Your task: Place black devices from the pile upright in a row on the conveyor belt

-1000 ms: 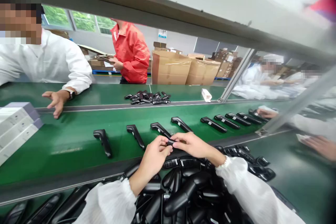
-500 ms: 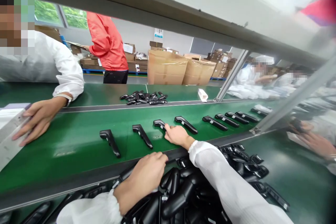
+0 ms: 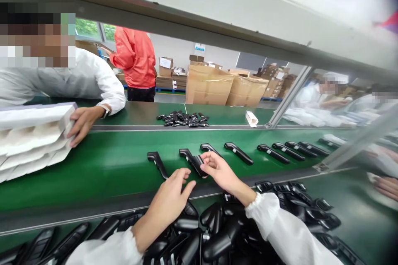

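From the head camera, the right hand pinches the lower end of a black handheld device that lies on the green conveyor belt. The left hand hovers just beside it with fingers spread, grasping nothing. More black devices lie in a row along the belt to the right. A heap of black housings fills the desk beneath both wrists. Across the belt, a co-worker's hand presses against stacked white trays.
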